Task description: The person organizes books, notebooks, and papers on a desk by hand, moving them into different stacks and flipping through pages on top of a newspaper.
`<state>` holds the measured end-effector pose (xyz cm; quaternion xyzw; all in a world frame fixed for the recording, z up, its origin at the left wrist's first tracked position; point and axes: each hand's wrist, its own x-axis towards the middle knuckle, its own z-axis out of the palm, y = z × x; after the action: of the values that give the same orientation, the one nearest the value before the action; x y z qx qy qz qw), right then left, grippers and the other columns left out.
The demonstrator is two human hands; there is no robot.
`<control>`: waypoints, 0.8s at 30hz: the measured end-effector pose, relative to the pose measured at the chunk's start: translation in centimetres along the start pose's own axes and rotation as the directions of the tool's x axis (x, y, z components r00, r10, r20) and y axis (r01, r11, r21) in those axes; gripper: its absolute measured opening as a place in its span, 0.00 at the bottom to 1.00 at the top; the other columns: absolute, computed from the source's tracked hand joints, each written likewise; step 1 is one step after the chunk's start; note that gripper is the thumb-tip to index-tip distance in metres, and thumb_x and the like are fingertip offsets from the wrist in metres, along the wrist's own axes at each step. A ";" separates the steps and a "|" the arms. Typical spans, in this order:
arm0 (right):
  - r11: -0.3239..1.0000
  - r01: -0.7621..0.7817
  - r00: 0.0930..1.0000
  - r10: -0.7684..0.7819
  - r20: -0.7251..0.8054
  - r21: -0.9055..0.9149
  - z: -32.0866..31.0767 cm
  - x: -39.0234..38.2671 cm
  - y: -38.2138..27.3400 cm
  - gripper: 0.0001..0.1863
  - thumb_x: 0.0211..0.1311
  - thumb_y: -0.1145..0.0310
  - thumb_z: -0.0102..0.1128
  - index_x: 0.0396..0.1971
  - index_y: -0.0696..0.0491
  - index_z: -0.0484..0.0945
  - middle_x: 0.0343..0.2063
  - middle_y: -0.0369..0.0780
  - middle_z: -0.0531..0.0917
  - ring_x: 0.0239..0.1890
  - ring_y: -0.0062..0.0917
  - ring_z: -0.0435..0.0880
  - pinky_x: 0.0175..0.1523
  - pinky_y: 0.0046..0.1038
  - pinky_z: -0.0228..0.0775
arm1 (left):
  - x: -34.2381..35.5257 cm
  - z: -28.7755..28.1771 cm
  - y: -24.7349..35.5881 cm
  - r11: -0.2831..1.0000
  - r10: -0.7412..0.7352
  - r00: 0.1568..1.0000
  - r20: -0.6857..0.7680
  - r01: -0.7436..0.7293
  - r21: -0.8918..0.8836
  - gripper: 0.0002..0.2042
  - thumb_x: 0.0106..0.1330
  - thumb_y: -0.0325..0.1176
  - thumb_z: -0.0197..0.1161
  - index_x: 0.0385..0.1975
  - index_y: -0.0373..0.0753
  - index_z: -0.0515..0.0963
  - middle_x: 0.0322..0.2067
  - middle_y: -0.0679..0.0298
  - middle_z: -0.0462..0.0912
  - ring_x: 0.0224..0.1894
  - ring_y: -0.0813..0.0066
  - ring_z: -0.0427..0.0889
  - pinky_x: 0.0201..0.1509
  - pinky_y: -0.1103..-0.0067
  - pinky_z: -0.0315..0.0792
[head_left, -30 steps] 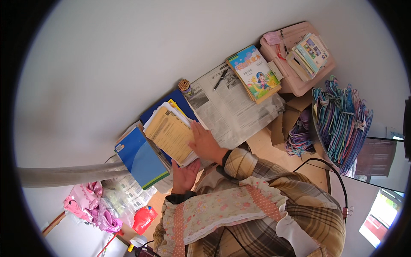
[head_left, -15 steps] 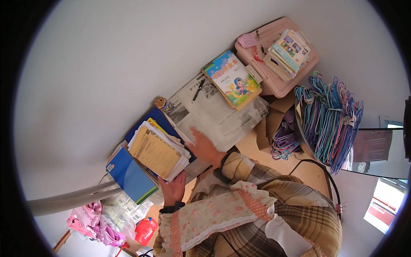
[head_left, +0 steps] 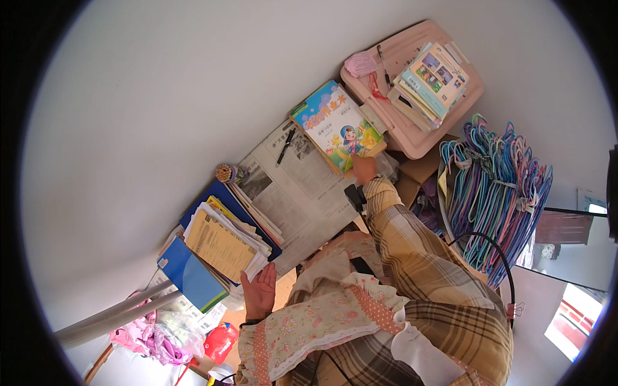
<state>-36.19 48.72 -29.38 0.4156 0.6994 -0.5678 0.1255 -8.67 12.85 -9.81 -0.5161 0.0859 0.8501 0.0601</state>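
My left hand [head_left: 259,289], palm up with its fingers apart, is beside the near corner of a pile of papers [head_left: 222,243] topped by a tan printed sheet. The pile lies across a blue folder [head_left: 222,195] and a blue-covered book [head_left: 192,270]. Farther right, my right hand [head_left: 365,168] is closed at the near edge of a stack of exercise books [head_left: 338,127] with a cartoon child on the cover. Its thumb side rests on the cover; the other fingers are mostly hidden.
Newspaper [head_left: 293,199] covers the table, with a black pen [head_left: 286,147] and a holder of pencils [head_left: 230,173] along its far edge. A pink storage box [head_left: 412,145] carrying books stands at the right. Bundled hangers [head_left: 496,186] hang nearer me. Grey pipes [head_left: 116,316] cross the lower left.
My right hand has moved right and away from me, from beside the papers to the exercise books. My left hand stays open near the pile. The view has shifted slightly.
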 end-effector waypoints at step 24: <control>0.457 -0.588 0.772 0.070 0.632 0.668 -1.0 -6.7 -5.0 0.06 0.63 0.66 0.58 0.35 0.50 0.72 0.22 0.35 0.77 0.15 0.19 0.66 0.19 0.23 0.57 | -2.7 4.4 -2.9 0.927 -0.045 0.996 0.076 0.013 0.376 0.26 0.73 0.48 0.44 0.59 0.30 0.59 0.59 0.46 0.67 0.61 0.54 0.69 0.64 0.67 0.66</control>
<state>-35.32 46.63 -21.30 0.3856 0.1754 -0.8821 0.2062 -10.68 16.57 -5.72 -0.4602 0.2363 0.8379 0.1739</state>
